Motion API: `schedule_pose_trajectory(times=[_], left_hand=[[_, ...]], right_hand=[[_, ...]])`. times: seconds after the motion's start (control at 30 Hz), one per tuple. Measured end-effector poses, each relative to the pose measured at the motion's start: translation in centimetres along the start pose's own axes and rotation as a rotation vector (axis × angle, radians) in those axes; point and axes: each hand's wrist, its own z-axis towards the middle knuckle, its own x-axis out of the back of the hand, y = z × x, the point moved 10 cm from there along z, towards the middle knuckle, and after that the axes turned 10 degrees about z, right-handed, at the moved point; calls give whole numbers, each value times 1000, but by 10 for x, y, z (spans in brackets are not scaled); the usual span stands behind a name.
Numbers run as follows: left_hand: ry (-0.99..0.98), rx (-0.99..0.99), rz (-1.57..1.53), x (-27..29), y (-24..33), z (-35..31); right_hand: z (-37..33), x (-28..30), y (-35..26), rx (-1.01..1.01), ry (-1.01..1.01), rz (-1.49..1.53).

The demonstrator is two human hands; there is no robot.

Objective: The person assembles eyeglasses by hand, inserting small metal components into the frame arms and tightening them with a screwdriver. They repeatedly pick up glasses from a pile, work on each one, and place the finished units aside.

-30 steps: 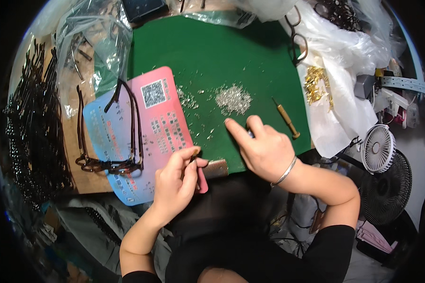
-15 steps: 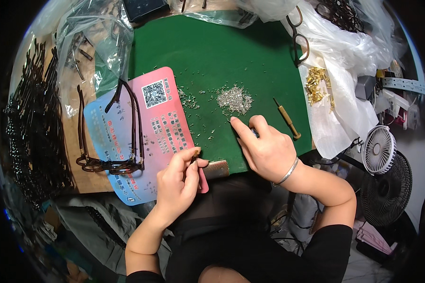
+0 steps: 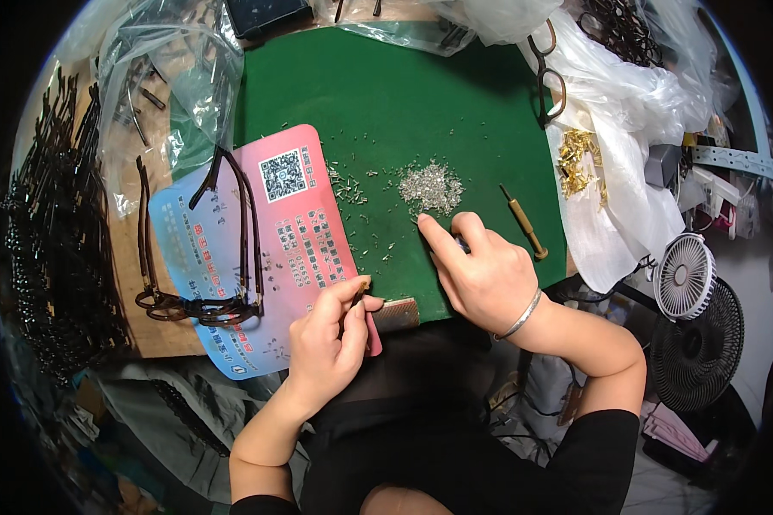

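Note:
My left hand is closed in a pinch on a small brown-and-gold piece, too small to name surely. It sits over the edge of a pink-and-blue printed mat, beside a ridged metal block. My right hand has its index finger stretched to the near edge of a pile of tiny silver screws. Its other fingers curl round something with a bit of dark blue showing, mostly hidden. Spectacle frames with dark temples lie on the mat at left.
A brass screwdriver lies on the green work mat, right of the screws. Gold-coloured small parts rest on white wrapping. Many dark temples fill the far left. Another frame lies at upper right. Two fans stand at right.
The view has shifted slightly. Both hands hold nearly the same pose, with the right index finger still at the screw pile and the left still pinching the small piece.

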Motion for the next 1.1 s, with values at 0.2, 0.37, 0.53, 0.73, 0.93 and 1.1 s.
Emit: schedule_pose_trajectory(times=[0.2,0.37,0.53,0.73,0.93,1.1], left_hand=[[-102,190,-265,-5,-12,-3],[-94,168,-206,-5,-11,-3],[-15,157,-172,-2,-14,-4],[153,-66,147,4,10,-5],[286,-134,293,4,10,-10],[349,-248,456,3,25,-12]], right_hand=[[1,-1,-4,36,-7,-49],[0,-11,-12,118,-43,-290],[1,-7,-11,-26,-183,255],[-5,-20,-45,-47,-372,711],[-1,-20,-50,12,-339,675],[-2,-22,-50,-56,-423,573]])
